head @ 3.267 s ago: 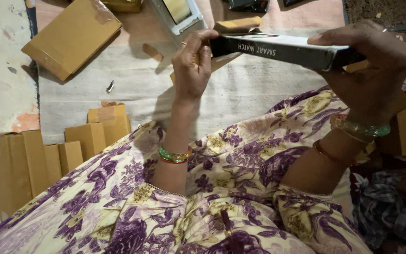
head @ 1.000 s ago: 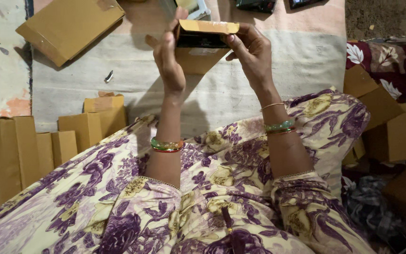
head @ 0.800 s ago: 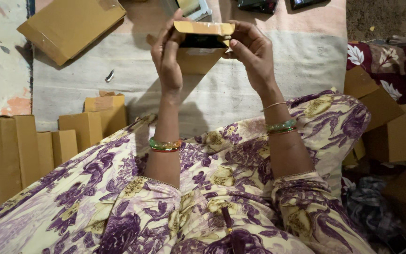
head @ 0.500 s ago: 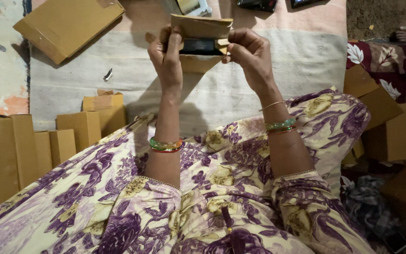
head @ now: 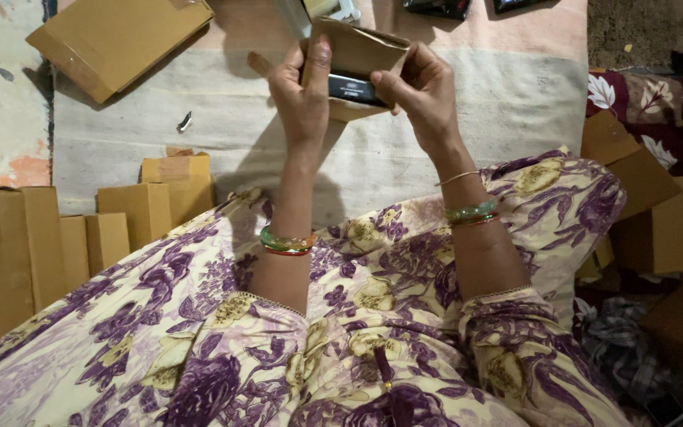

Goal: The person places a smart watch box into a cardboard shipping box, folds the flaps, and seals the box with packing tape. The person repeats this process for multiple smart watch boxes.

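Cardboard sleeve, small and brown, is held up between both hands above a pale cloth spread on the floor. A dark slim box sits partly inside the sleeve, its end showing at the opening. The left hand has its grip closed around the sleeve's left side, thumb along the front edge. The right hand pinches the right side, fingers curled over the flap. Green bangles circle both wrists. A flat brown carton lies at the upper left, and a row of small brown boxes stands beside the left knee.
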